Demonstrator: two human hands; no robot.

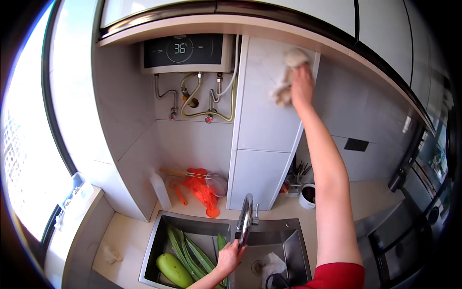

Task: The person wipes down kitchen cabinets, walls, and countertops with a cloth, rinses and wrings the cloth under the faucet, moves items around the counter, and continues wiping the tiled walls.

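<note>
My right hand (302,86) is raised high and presses a crumpled whitish cloth (284,91) to the tiled pillar (267,115); hand and cloth are slightly blurred. Low in the view, my left hand (230,256) is closed at the lower end of the chrome faucet (246,219), above the sink divider. The double sink (224,222) lies below. In its left basin are a green gourd (174,270) and several long ridged green vegetables (195,255). A wet white cloth or bag (273,266) lies in the right basin, near the drain.
A water heater (185,52) reading 36 hangs left of the pillar, with pipes beneath. On the counter behind the sink stand a white bottle (160,190), an orange-red plastic bag (199,190) and a strainer (217,185). A white pot (307,196) sits right. Cabinets (288,9) overhang above.
</note>
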